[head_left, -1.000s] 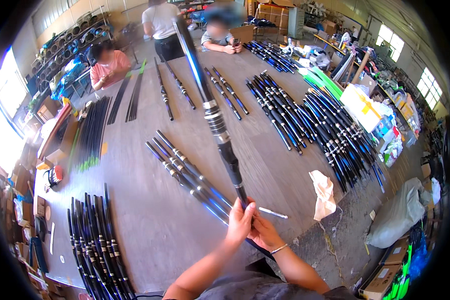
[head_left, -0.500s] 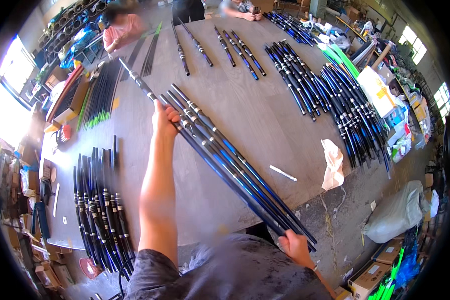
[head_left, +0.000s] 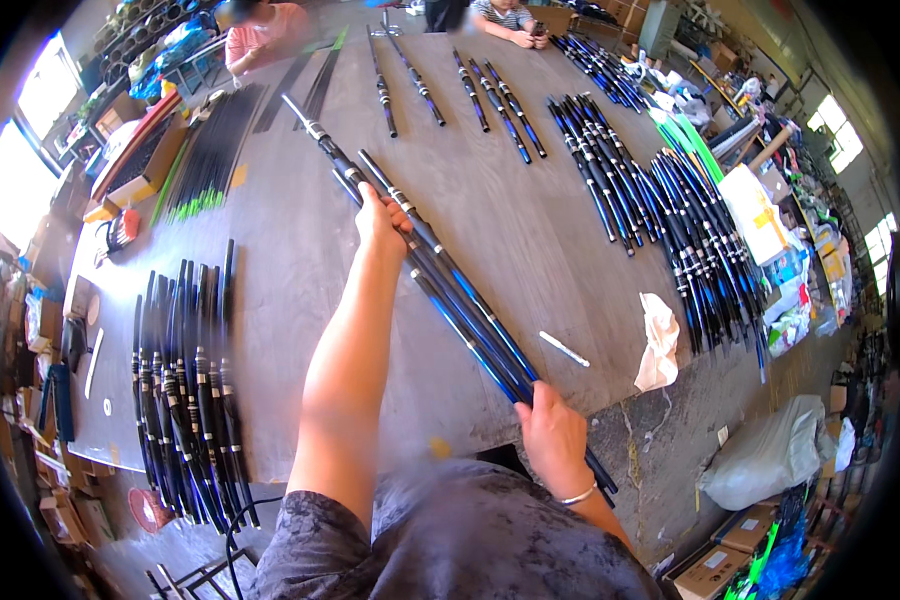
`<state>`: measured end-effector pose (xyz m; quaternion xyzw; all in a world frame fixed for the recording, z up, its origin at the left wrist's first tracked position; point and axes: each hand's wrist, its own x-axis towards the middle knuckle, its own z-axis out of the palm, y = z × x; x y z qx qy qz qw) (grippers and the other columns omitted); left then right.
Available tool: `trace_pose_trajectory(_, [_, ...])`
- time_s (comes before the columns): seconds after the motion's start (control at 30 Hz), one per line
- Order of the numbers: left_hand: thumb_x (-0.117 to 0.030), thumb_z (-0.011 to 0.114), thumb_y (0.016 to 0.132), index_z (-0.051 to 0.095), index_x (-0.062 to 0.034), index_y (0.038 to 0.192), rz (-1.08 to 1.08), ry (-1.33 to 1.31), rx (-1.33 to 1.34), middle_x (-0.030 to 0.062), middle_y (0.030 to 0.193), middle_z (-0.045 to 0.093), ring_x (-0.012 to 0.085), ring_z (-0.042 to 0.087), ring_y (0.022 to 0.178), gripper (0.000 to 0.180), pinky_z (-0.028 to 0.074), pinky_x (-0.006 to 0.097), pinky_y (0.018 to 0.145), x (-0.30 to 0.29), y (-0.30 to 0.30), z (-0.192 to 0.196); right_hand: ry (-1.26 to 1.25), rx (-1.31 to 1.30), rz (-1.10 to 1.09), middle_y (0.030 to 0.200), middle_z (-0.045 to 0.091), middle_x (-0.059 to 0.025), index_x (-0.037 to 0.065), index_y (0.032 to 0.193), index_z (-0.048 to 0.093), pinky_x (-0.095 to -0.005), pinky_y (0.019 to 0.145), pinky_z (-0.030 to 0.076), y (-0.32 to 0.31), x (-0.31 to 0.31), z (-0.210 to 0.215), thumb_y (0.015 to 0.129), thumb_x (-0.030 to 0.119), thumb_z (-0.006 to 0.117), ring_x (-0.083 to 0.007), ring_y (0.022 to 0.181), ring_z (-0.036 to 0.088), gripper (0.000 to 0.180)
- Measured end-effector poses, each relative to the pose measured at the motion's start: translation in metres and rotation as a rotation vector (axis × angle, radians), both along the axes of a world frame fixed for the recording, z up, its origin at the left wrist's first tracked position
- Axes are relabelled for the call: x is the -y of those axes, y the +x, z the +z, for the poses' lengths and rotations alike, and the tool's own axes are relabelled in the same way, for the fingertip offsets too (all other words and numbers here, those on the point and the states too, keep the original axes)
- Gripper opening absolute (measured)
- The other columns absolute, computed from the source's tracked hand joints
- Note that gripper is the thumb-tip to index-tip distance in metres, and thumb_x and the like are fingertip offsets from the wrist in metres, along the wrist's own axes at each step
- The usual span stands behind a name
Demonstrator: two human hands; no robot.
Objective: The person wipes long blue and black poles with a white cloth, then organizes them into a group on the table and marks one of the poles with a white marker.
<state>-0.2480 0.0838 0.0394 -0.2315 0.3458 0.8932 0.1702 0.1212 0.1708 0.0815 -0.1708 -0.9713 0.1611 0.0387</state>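
Blue-black rod bundle [head_left: 450,285] lies diagonally across the grey table [head_left: 530,230], frame centre. Left hand [head_left: 380,215] clasps its upper part; right hand [head_left: 553,435] is clamped on its lower end at the table edge. White cloth [head_left: 658,340] lies right.

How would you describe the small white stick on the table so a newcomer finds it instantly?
Start at the big grey table and find the bundle of dark blue rods that the left hand and right hand hold down. Just right of the bundle's near end lies the white stick, with a crumpled white cloth further right. It is the only short, pale, straight thing there, lying alone.
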Motion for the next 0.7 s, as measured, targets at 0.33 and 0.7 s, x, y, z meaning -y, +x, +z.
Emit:
trace_pose_trajectory(0.33, [-0.064,0.035,0.095,0.042,-0.0130,0.070,-0.179,0.195,-0.004,-0.0071,0.050,0.025,0.0067,0.023,0.039,0.057,0.019,0.024,0.035,0.036,-0.003,-0.018,-0.391,0.049,0.065,0.069,0.060,-0.0226,0.000,0.091,0.047,-0.0480,0.055,0.047,0.011,0.008,0.001,0.093,0.022,0.059,-0.0418,0.065,0.062,0.026])
trace_pose_trajectory(0.7, [-0.058,0.032,0.099,0.054,-0.0027,0.116,-0.358,0.021,-0.363,0.0111,0.093,0.060,0.0267,0.058,0.087,0.062,0.049,0.041,0.083,-0.022,0.086,-0.044,-0.505,0.078,-0.257,0.066,0.057,-0.0214,0.002,0.090,0.056,-0.0437,0.055,0.043,0.072,-0.062,-0.034,0.096,0.028,0.052,-0.0391,0.064,0.061,0.027])
